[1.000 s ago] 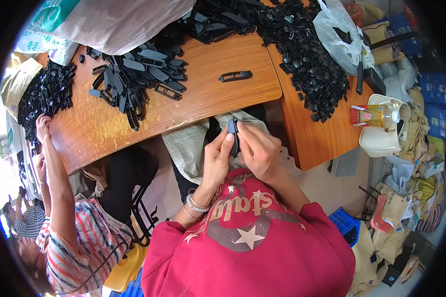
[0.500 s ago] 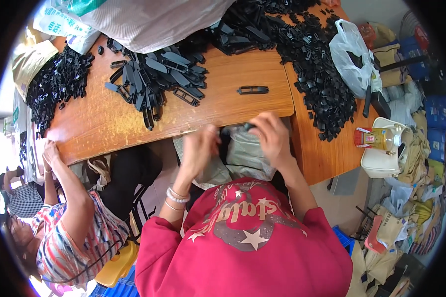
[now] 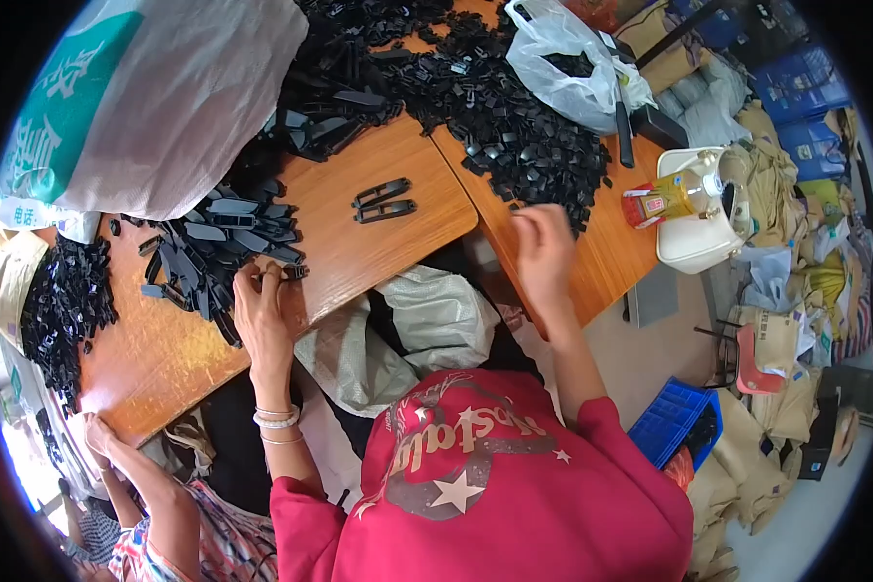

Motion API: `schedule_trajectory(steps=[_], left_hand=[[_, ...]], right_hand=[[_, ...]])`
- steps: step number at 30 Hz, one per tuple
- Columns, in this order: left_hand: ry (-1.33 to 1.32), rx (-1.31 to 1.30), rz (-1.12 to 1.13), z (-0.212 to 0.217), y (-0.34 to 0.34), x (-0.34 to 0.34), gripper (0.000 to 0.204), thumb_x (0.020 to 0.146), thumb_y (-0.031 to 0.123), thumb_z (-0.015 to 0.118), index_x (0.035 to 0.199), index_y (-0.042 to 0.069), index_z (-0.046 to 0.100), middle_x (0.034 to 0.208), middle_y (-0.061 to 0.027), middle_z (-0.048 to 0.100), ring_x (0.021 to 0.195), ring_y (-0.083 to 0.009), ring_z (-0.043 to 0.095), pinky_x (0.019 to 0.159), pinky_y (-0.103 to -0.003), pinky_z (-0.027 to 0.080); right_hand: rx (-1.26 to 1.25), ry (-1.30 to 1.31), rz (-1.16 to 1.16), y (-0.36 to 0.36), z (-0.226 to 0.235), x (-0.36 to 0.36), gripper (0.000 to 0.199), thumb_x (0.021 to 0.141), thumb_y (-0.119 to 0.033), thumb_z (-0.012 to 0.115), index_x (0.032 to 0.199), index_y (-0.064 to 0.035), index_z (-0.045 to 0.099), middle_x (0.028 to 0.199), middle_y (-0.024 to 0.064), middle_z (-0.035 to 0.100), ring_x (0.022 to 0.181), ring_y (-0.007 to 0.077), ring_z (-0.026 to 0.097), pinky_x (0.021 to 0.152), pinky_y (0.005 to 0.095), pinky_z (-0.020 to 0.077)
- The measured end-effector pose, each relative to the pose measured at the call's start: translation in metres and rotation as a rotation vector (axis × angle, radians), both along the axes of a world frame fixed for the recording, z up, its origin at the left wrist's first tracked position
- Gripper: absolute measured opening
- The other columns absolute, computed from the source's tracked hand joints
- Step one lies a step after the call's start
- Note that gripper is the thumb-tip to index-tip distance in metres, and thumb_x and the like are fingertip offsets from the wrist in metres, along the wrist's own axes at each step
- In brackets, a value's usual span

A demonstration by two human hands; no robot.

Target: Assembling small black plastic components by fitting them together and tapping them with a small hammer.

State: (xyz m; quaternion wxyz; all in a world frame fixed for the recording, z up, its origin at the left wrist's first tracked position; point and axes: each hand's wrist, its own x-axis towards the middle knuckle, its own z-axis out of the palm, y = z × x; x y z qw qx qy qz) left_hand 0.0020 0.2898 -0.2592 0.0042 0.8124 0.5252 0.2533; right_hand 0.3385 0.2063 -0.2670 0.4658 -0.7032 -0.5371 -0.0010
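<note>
On the wooden bench [image 3: 359, 262], the left hand [image 3: 260, 315] stretches flat, fingers [image 3: 270, 279] touching black strips [image 3: 213, 257], while the right hand [image 3: 543, 247] hovers loosely curled, empty, beside the black clips [image 3: 524, 145].

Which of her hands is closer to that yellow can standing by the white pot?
The right hand. It reaches to the heap of small black parts, with the yellow can just off to its right. The left hand is far across the table, on the long black pieces.

A red short-sleeved shirt with grey star print; pale bangles circle the left wrist [image 3: 276, 420].
</note>
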Motion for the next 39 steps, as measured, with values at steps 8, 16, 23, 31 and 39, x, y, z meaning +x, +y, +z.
schedule_trajectory(steps=[8,16,23,31,39], left_hand=[[-0.047,-0.047,-0.034,0.007,-0.007,0.018,0.024,0.076,-0.001,0.064,0.097,0.000,0.051,0.096,-0.0166,0.053,0.086,-0.0366,0.048,0.079,-0.043,0.039],[-1.684,-1.110,-0.343,-0.016,-0.072,0.062,0.022,0.091,0.009,0.058,0.109,0.001,0.048,0.100,-0.0192,0.063,0.089,-0.0306,0.065,0.083,-0.043,0.052],[-1.961,-1.369,-0.321,-0.012,-0.095,0.097,0.028,0.095,0.017,0.055,0.119,0.006,0.047,0.091,-0.0144,0.060,0.078,-0.0258,0.061,0.070,-0.035,0.051],[-1.889,-1.457,-0.299,-0.015,-0.097,0.096,0.040,0.096,0.025,0.056,0.123,-0.004,0.050,0.092,-0.0111,0.059,0.074,-0.0205,0.057,0.067,-0.030,0.046],[-2.016,-1.404,-0.348,-0.012,-0.095,0.101,0.035,0.092,0.023,0.059,0.112,-0.005,0.051,0.091,-0.0124,0.058,0.075,-0.0225,0.059,0.062,-0.031,0.048]], right_hand=[[-0.101,-0.192,-0.013,-0.021,-0.008,0.046,0.011,0.078,-0.003,0.070,0.089,-0.0053,0.069,0.085,0.0064,0.054,0.082,0.0257,0.054,0.070,0.0358,0.0433],[-0.173,-0.383,0.092,0.004,-0.013,0.043,0.013,0.072,-0.007,0.074,0.084,-0.0073,0.069,0.083,0.0043,0.050,0.083,0.0241,0.050,0.070,0.0367,0.0363],[-0.098,-0.463,0.091,0.008,-0.012,0.033,0.017,0.076,-0.003,0.068,0.092,-0.0061,0.069,0.087,0.0053,0.053,0.085,0.0243,0.050,0.072,0.0366,0.0364],[-0.217,-0.392,0.157,0.025,-0.017,0.025,0.019,0.080,-0.011,0.067,0.098,-0.0050,0.070,0.088,0.0067,0.055,0.088,0.0252,0.052,0.074,0.0370,0.0386],[-0.074,0.214,0.270,0.011,0.014,-0.015,0.008,0.084,0.001,0.066,0.088,0.0002,0.059,0.078,0.0077,0.061,0.059,0.0158,0.060,0.055,0.0259,0.0473]])
